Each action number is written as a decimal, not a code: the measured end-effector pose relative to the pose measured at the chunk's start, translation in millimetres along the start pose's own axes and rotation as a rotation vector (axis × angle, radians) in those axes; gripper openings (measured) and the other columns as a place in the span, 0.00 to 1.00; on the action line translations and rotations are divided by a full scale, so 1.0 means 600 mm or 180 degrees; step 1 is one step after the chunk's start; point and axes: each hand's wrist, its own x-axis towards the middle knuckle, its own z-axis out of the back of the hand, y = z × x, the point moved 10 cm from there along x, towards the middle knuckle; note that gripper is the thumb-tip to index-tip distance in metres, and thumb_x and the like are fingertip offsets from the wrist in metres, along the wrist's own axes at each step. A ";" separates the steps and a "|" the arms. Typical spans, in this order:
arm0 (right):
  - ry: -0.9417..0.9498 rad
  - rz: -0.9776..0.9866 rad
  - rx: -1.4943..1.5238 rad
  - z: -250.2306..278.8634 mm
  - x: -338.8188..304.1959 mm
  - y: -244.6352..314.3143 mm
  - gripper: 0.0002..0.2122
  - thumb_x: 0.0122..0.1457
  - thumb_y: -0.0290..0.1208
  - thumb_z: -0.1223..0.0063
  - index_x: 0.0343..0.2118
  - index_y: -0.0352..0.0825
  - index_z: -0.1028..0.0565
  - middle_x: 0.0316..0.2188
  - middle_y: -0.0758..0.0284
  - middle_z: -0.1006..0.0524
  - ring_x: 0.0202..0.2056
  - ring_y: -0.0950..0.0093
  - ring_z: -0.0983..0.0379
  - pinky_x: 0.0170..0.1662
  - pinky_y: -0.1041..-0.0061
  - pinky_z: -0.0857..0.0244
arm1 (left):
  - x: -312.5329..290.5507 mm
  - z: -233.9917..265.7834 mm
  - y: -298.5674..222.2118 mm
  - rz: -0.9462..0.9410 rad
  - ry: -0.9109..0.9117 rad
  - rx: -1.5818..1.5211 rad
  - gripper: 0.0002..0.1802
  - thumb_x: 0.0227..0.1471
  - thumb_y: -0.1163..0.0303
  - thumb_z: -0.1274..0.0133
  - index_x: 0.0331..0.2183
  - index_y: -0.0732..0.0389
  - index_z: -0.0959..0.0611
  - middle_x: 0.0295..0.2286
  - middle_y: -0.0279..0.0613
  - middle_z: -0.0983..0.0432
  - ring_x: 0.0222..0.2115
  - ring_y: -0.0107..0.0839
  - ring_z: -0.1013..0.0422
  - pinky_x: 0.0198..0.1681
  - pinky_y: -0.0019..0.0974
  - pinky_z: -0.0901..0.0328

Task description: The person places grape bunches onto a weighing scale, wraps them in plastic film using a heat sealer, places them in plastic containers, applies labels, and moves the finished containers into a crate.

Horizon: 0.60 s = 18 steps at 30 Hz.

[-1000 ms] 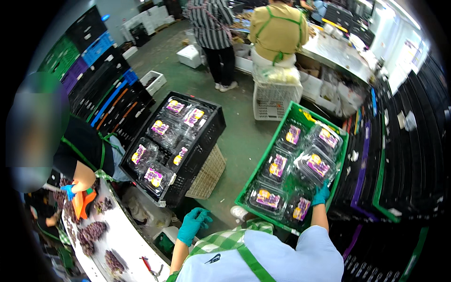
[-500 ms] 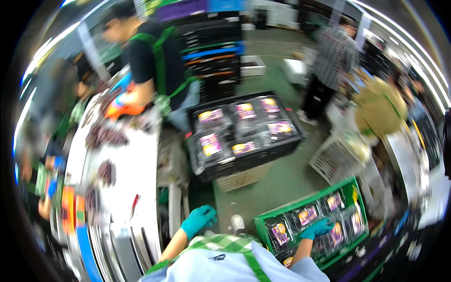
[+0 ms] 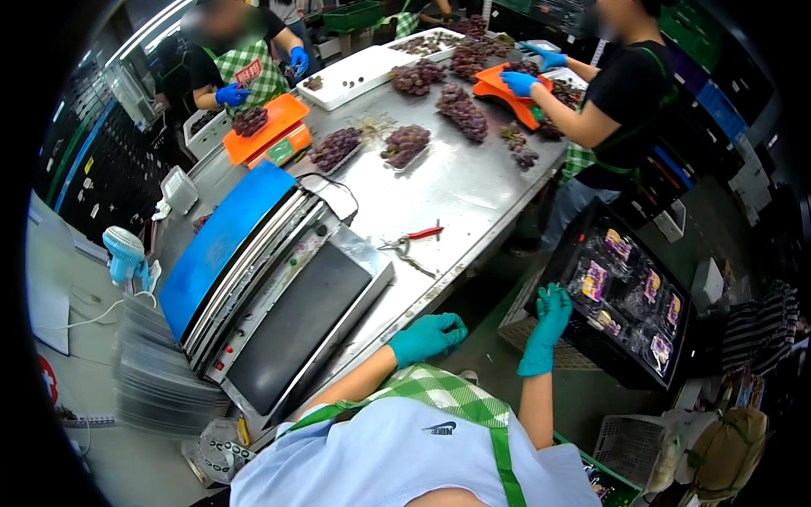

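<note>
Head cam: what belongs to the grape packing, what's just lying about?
In use, it seems:
right hand, near the black crate of labelled packs
left hand, by the metal table
grapes
blue-covered machine

Lying about, apparently:
red-handled tool, untouched on the table
light-blue fan, left of the machine

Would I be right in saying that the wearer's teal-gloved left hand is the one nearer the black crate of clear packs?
Not quite: the head view shows the wearer's teal-gloved right hand is the one nearer the black crate of clear packs.
</note>
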 end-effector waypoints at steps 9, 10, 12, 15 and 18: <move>0.0797 -0.0848 -0.0497 -0.162 0.035 -0.150 0.11 0.53 0.33 0.54 0.38 0.38 0.37 0.38 0.64 0.29 0.32 0.75 0.30 0.31 0.81 0.38 | 0.026 0.137 0.034 -0.0035 -0.0563 -0.0821 0.12 0.50 0.65 0.55 0.32 0.63 0.26 0.22 0.35 0.29 0.23 0.20 0.35 0.27 0.25 0.38; 0.0846 -0.0834 -0.0547 -0.180 0.046 -0.150 0.11 0.53 0.33 0.55 0.38 0.38 0.37 0.38 0.64 0.29 0.32 0.75 0.30 0.32 0.81 0.38 | 0.037 0.147 0.038 -0.0013 -0.0599 -0.0939 0.12 0.50 0.65 0.55 0.33 0.63 0.26 0.23 0.35 0.29 0.23 0.20 0.35 0.27 0.25 0.38; 0.0944 -0.0921 -0.0655 -0.222 0.070 -0.160 0.11 0.54 0.33 0.56 0.38 0.37 0.38 0.37 0.64 0.29 0.33 0.74 0.30 0.33 0.81 0.39 | 0.065 0.178 0.025 -0.0033 -0.0766 -0.0942 0.12 0.50 0.65 0.55 0.33 0.63 0.26 0.23 0.35 0.29 0.23 0.19 0.35 0.27 0.24 0.38; 0.1278 -0.0968 -0.0540 -0.317 0.114 -0.181 0.12 0.53 0.31 0.57 0.39 0.35 0.38 0.36 0.63 0.29 0.32 0.73 0.30 0.33 0.80 0.38 | 0.118 0.237 -0.002 -0.0051 -0.1028 -0.0777 0.13 0.49 0.64 0.55 0.35 0.62 0.27 0.24 0.35 0.28 0.23 0.19 0.35 0.27 0.24 0.38; 0.1502 -0.1142 -0.0633 -0.393 0.168 -0.208 0.11 0.53 0.31 0.58 0.38 0.35 0.38 0.36 0.61 0.28 0.31 0.73 0.29 0.34 0.81 0.38 | 0.183 0.303 0.003 0.0141 -0.1549 -0.0592 0.18 0.46 0.59 0.51 0.38 0.59 0.28 0.25 0.40 0.30 0.23 0.25 0.32 0.28 0.28 0.37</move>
